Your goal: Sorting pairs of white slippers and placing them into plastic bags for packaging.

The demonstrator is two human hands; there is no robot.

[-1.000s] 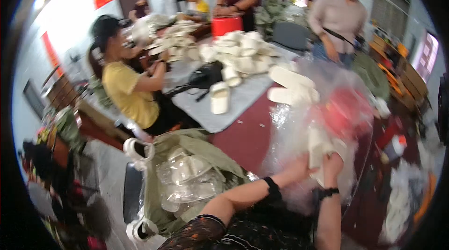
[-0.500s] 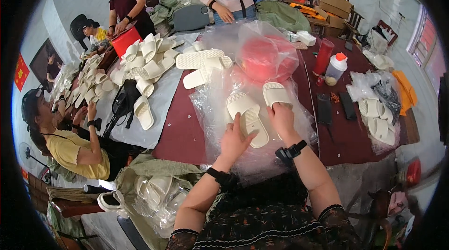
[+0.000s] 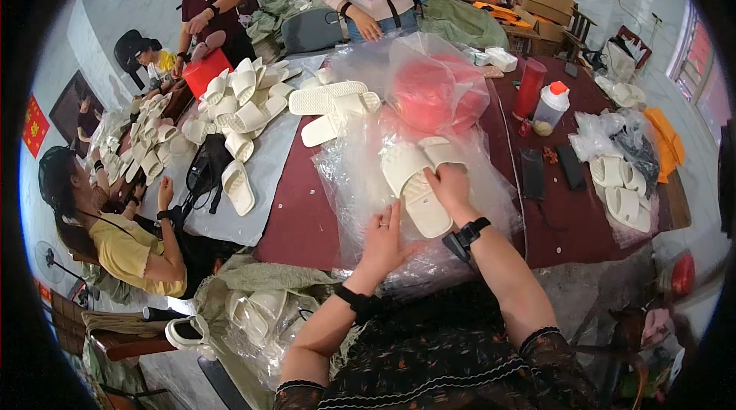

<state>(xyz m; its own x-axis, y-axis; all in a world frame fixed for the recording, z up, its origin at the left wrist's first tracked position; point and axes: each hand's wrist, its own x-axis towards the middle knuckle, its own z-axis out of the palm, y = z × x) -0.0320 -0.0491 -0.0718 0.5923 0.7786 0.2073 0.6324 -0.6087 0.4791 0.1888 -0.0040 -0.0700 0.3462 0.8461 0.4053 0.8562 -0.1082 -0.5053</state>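
A pair of cream slide slippers lies pressed together above the clear plastic bags [image 3: 353, 211] in front of me. The front slipper [image 3: 426, 207] points its sole end toward me; the second slipper [image 3: 443, 151] sits behind it to the right. My right hand [image 3: 452, 194] is closed on the pair at their right side, its fingertips partly hidden by the slippers. My left hand [image 3: 386, 241] is open beside the front slipper's lower left edge, fingers apart and nothing held.
A red round object [image 3: 433, 96] under clear plastic stands beyond the bags. Several cream slippers [image 3: 249, 103] pile up at left near a black bag [image 3: 205, 165]. On the right are a white bottle [image 3: 550, 109], a red cylinder [image 3: 529, 88] and bagged slippers [image 3: 627, 207]. Co-workers stand and sit around.
My right hand has brought its slipper left against the other one. The two slippers are now together. My left hand has come off the front slipper and drawn slightly toward me.
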